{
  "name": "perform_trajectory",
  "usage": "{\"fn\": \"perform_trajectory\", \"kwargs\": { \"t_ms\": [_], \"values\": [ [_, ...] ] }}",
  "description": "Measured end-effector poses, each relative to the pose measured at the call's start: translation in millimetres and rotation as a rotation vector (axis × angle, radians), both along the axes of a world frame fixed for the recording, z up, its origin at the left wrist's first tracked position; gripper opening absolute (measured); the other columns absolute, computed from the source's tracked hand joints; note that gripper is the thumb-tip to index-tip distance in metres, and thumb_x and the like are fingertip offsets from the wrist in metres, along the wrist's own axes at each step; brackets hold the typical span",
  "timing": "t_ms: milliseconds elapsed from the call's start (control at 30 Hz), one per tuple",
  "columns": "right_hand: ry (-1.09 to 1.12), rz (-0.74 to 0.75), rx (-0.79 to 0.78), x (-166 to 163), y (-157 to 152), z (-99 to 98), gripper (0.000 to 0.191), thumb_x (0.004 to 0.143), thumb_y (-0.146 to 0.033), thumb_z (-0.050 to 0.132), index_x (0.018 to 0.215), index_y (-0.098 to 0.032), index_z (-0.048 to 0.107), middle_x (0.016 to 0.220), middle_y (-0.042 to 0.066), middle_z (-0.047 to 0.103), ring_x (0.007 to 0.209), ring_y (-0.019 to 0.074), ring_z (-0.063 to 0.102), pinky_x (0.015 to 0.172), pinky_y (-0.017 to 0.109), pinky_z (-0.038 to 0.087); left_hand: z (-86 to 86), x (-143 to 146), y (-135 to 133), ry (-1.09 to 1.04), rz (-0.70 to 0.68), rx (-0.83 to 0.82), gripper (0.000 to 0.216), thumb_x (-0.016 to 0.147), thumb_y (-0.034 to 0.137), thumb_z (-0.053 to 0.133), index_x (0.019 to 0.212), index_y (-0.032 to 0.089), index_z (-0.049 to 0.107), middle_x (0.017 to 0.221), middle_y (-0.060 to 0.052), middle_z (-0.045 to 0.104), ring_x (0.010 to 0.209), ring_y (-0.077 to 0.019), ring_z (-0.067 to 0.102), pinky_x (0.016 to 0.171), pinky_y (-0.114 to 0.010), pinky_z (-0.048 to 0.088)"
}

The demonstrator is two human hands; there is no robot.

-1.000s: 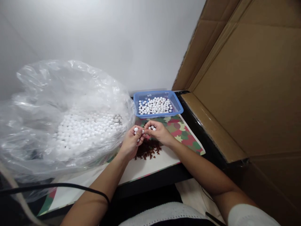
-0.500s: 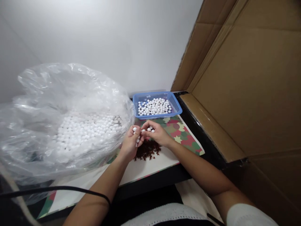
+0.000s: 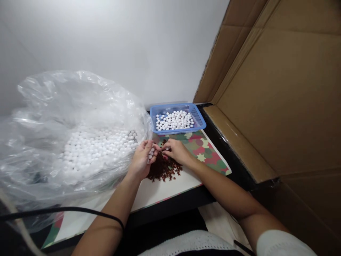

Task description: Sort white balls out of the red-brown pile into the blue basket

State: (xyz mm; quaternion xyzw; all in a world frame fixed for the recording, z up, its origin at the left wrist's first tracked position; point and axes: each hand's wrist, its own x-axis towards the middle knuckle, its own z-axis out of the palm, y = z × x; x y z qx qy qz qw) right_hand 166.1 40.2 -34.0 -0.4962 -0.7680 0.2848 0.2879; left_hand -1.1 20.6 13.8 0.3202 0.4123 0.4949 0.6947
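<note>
Several small white balls are cupped in my left hand, whose fingers curl round them. My right hand is closed, its thumb and fingertips drawn together close to the left fingertips. A bit of white shows between the right fingers, seemingly a ball, mostly hidden. Beneath both hands lies a heap of small dark reddish-brown, jagged pieces. Whether the right fingertips also pinch one of these pieces is too small to make out.
A big clear plastic bag full of white balls stands on the left. Behind my hands, a blue basket holds more balls. A patterned sheet covers part of the black table. Cardboard walls the right side; a black cable crosses my left forearm.
My hands have moved slightly apart, the left one shifting left. The right fingers have turned down toward the brown heap, and fewer white balls show in them. More of the heap is visible.
</note>
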Motion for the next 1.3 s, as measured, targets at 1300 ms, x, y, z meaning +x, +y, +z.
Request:
{"fn": "perform_trajectory", "kwargs": {
  "t_ms": [1300],
  "values": [
    [1.001, -0.110, -0.460, 20.5, 1.9, 35.3, 0.030, 0.072, -0.036, 0.075, 0.093, -0.018, 0.064, 0.067, -0.001, 0.065, 0.043, 0.0032, 0.036, 0.037, 0.017, 0.020, -5.8, 2.6, -2.9, -0.101, -0.102, -0.038, 0.033, 0.069, 0.037, 0.079, 0.083, 0.012, 0.062, 0.072, -0.003, 0.057, 0.053, -0.0033, 0.040, 0.037, -0.012, 0.023]
  ]
}}
